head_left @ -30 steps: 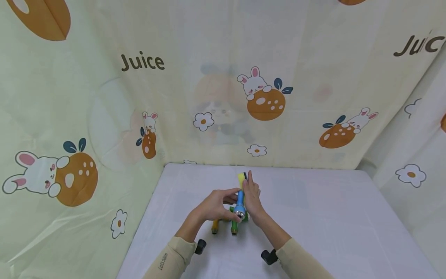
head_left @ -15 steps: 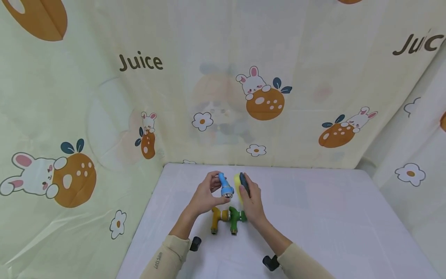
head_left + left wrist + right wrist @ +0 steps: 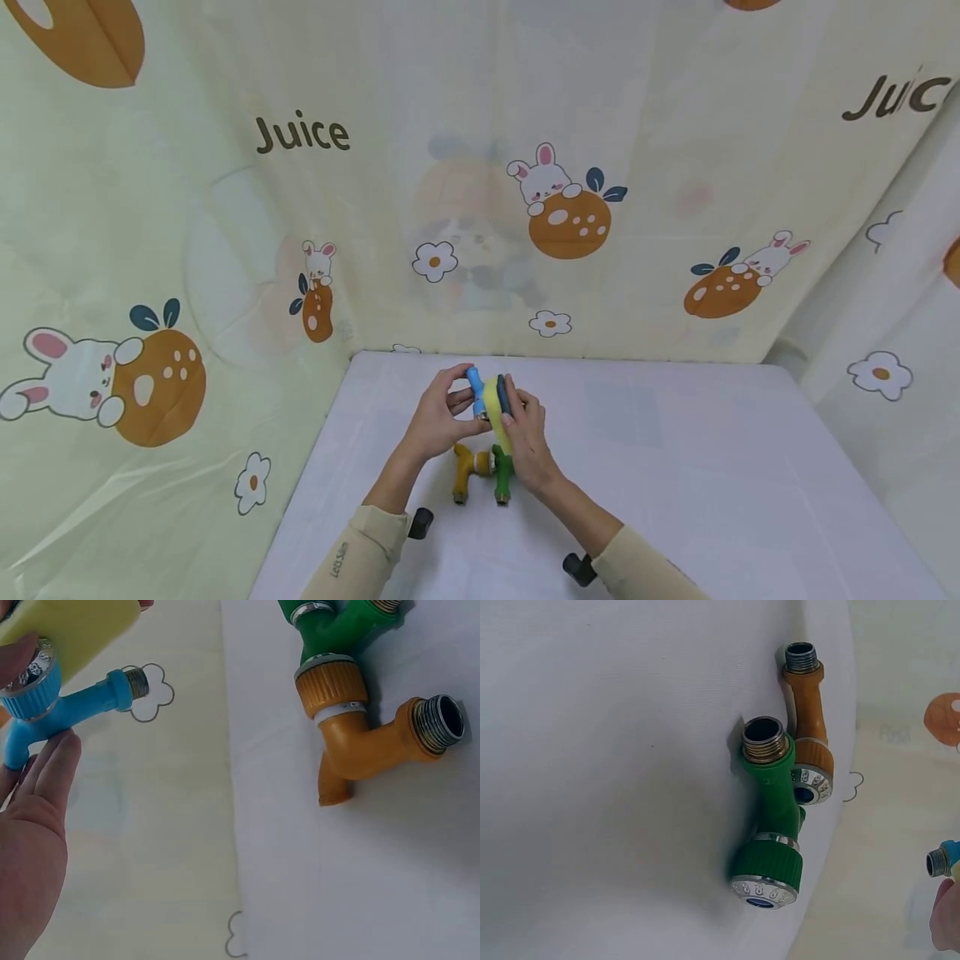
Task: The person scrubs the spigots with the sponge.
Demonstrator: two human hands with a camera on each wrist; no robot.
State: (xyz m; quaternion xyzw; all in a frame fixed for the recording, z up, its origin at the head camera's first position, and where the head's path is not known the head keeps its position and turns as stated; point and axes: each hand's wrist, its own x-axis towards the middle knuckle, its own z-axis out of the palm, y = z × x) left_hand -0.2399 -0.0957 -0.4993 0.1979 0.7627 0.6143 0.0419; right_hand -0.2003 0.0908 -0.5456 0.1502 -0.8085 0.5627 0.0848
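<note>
My left hand (image 3: 433,427) grips a blue faucet (image 3: 79,709) above the table, thumb at its ribbed knob end and fingers under its body. The threaded metal inlet of that faucet points away from the palm in the left wrist view. In my right hand (image 3: 531,446) is a sponge (image 3: 492,400), yellow on one side and dark on the other, held with the thumb and fingers. Its yellow face lies against the blue faucet's knob end, covering part of it in the head view.
Below the hands, an orange faucet (image 3: 367,750) and a green faucet (image 3: 774,799) lie side by side on the white tablecloth (image 3: 675,467). A printed curtain (image 3: 465,208) stands behind the table's far edge.
The hands separated, and the left lifted and turned the blue faucet away from the other two. The right hand then brought the sponge leftward against it.
</note>
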